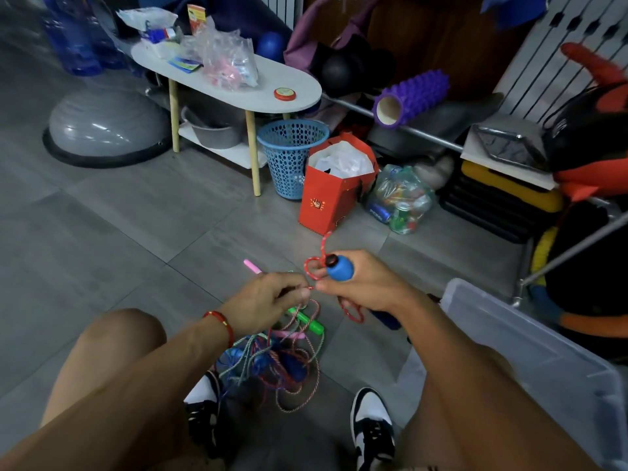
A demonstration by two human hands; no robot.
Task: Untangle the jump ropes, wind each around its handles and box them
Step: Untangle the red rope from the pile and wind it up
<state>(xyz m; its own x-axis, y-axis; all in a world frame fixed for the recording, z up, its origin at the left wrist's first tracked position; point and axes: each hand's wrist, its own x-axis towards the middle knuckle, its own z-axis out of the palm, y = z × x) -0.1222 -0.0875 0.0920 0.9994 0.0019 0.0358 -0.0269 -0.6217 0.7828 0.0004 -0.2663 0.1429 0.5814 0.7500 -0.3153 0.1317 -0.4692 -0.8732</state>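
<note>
A red jump rope loops between two hands above a tangled pile of ropes on the grey floor. The right hand grips its blue handle; the left hand pinches the cord. A clear plastic box sits just right

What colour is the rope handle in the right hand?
Blue with a black tip: the round rope handle, head view.
</note>
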